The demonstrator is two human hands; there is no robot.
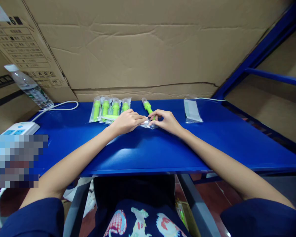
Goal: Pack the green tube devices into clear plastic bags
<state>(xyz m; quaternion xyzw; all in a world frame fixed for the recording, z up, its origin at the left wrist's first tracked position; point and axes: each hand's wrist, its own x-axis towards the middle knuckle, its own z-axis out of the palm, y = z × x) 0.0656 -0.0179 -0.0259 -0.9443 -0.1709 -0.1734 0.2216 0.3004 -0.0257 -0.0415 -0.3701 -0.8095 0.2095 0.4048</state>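
Note:
Near the middle of the blue table my left hand (129, 121) has its fingers pressed together, with the fingertips at a small clear plastic bag (146, 123). Its thumb is hidden. My right hand (167, 122) pinches the other side of this bag between thumb and forefinger. Just behind my hands lies a bright green, stick-like item with a clear cap (147, 104), its lower end partly covered by my right fingers. Left of my left hand, several similar green items in clear bags (105, 108) lie side by side, and another green piece (110, 117) lies across their front.
A stack of flat clear bags (192, 110) lies to the right on the blue table (227, 138). At left are a leaning water bottle (31, 87), a white power strip (21, 129) and a white cable (71, 107). Cardboard (150, 56) walls the back; a blue frame (256, 49) stands at right.

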